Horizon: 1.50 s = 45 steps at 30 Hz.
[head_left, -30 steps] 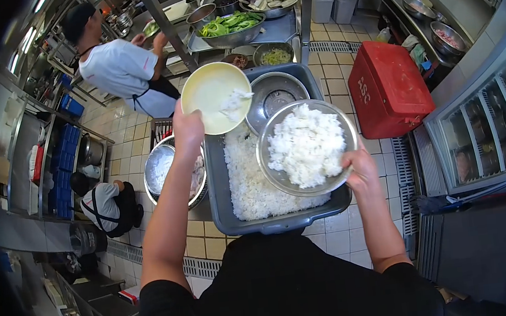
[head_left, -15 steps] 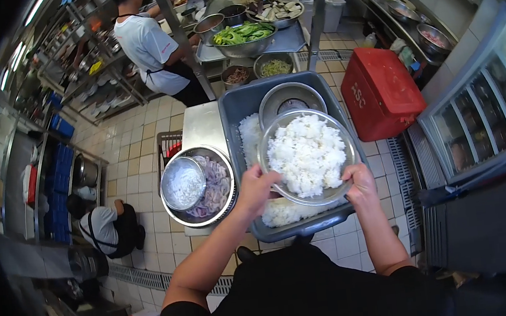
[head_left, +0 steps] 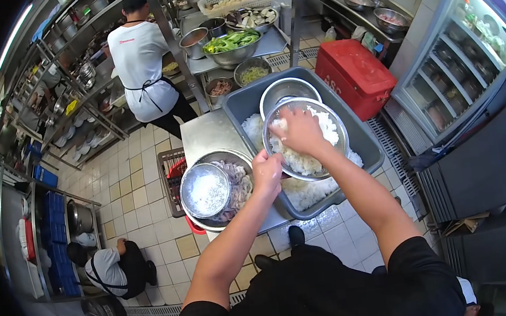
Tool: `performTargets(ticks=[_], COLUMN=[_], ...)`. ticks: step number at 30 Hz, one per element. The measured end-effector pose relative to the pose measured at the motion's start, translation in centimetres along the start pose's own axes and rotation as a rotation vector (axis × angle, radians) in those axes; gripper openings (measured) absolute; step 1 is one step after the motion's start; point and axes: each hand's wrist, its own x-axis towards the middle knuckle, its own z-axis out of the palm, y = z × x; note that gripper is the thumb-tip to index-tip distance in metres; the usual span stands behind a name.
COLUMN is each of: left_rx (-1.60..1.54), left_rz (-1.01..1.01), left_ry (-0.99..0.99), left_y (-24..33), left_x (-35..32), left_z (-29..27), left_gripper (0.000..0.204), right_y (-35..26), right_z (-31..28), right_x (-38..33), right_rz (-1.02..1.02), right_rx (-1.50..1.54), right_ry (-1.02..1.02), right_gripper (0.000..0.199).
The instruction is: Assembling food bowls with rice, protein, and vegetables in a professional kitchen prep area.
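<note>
A round metal bowl of white rice (head_left: 327, 156) is held tilted over a grey plastic tub (head_left: 357, 125) that has more rice on its bottom. My left hand (head_left: 267, 172) grips the bowl's near-left rim. My right hand (head_left: 299, 129) lies inside the bowl, palm down on the rice. An empty metal bowl (head_left: 286, 90) rests at the tub's far end.
Left of the tub, a metal bowl of sliced food (head_left: 237, 187) holds a smaller bowl (head_left: 205, 191). A red crate (head_left: 352, 73) stands beyond, a glass-door fridge (head_left: 461, 56) to the right. One person stands at shelves (head_left: 141, 65); another crouches on the floor (head_left: 113, 268).
My left hand let go of a yellowish bowl and took the rice bowl's rim. My right hand moved from the rim into the rice, and the bowl now tilts.
</note>
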Motion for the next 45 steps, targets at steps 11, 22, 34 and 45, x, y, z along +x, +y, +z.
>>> performTargets(ticks=[11, 22, 34, 45], left_rx=[0.058, -0.004, -0.221, -0.409], left_rz=[-0.029, -0.046, -0.065, 0.193], left_ry=[0.091, 0.157, 0.087, 0.099], left_y=[0.6, 2.4, 8.0, 15.4], left_x=[1.9, 2.4, -2.0, -8.5], left_z=[0.2, -2.2, -6.9, -30.4], left_gripper=[0.027, 0.029, 0.037, 0.038], right_y=[4.3, 15.1, 15.1, -8.8], right_z=[-1.3, -2.8, -0.3, -4.4], right_x=[2.0, -1.1, -1.9, -2.8], right_rz=[-0.025, 0.333, 0.159, -0.058], right_rx=[0.202, 0.318, 0.152, 0.031], right_ry=[0.244, 0.238, -0.185, 0.284], right_gripper=[0.035, 0.024, 0.042, 0.032])
